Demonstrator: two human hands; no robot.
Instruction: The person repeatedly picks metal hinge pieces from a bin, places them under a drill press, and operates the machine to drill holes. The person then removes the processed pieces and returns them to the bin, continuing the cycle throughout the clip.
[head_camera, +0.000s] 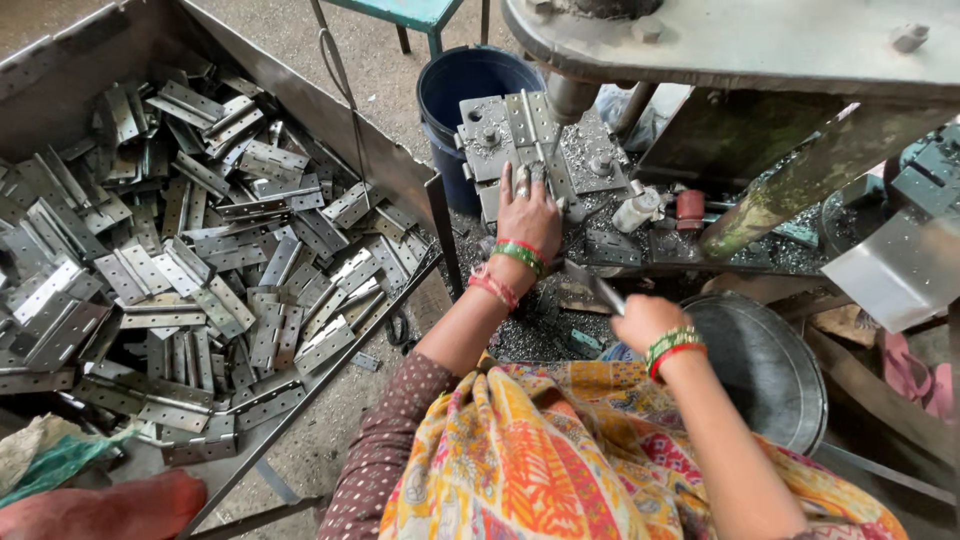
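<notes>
My left hand (528, 212) lay flat, fingers spread, on the hinge (528, 128) under the press — stiff, thin steel, probably best pinched by its edges. Right hand (645, 322) gripped a metal strip (592, 285).

A grey metal hinge (530, 135) lies opened flat on the press bed, its knuckle line running away from the viewer, screw holes visible in both leaves, metal chips scattered around it. A second flat grey metal piece (592, 285), narrow and tilted, juts up and to the left from the closed hand below.
</notes>
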